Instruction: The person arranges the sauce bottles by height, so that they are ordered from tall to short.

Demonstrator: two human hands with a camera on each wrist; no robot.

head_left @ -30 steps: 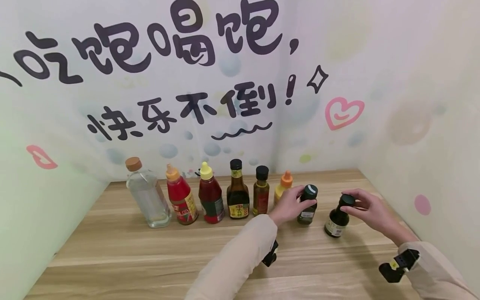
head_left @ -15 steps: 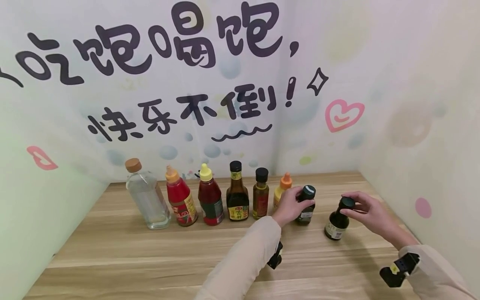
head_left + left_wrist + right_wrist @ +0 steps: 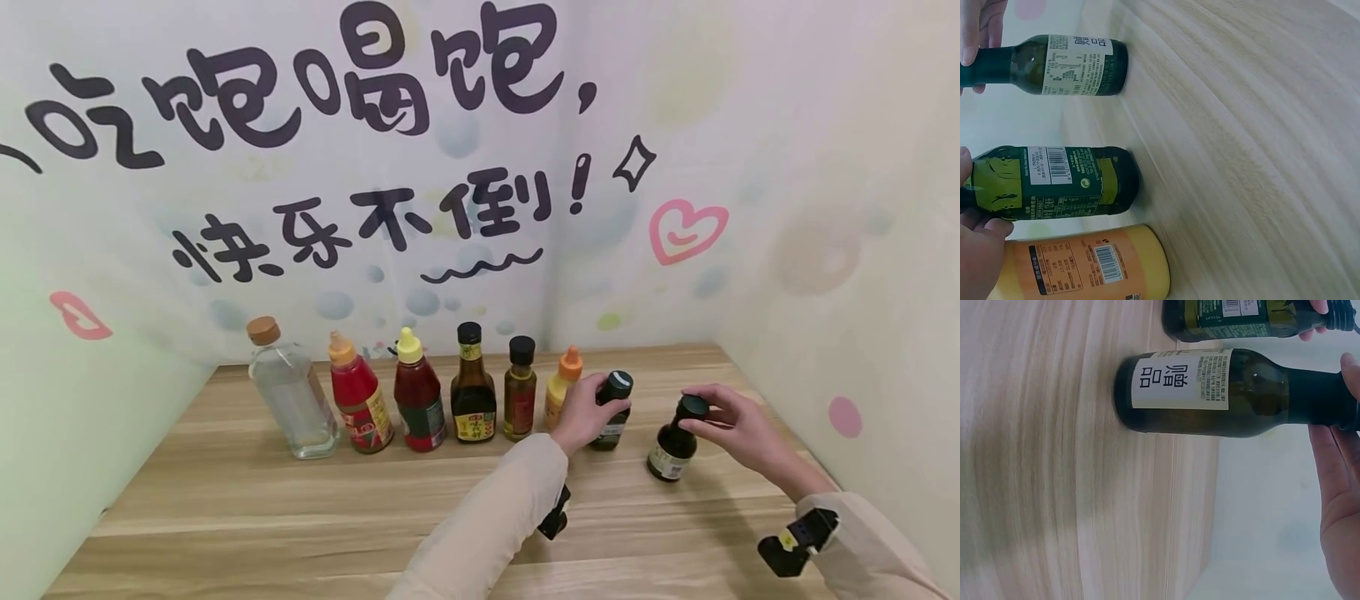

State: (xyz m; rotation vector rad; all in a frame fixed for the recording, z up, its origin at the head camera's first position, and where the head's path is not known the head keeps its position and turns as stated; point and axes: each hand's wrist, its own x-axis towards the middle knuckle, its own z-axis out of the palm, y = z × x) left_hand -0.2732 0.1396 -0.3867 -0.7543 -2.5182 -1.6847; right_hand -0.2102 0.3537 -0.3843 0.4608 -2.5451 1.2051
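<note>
Toward the right of the row, my left hand (image 3: 585, 414) pinches the upper part of a dark green bottle (image 3: 1060, 182) with a green label and barcode; it stands upright on the table. My right hand (image 3: 731, 422) grips the neck of another dark green bottle (image 3: 1197, 394), which has a dark cap and a white label. That one also stands on the wood, a short way right of the first. Just left of my left hand, a yellow squeeze bottle (image 3: 558, 392) with an orange tip is partly hidden by the hand.
Further left stand a small oil bottle (image 3: 520, 392), a dark sauce bottle (image 3: 473, 387), two red squeeze bottles, one yellow-tipped (image 3: 420, 400), one orange-capped (image 3: 362, 408), and a clear bottle (image 3: 292, 400). Behind the wooden table (image 3: 300, 525) hangs a printed backdrop (image 3: 465, 308).
Almost nothing differs. Both hands keep their hold on the two green bottles; my left forearm has shifted slightly to the right.
</note>
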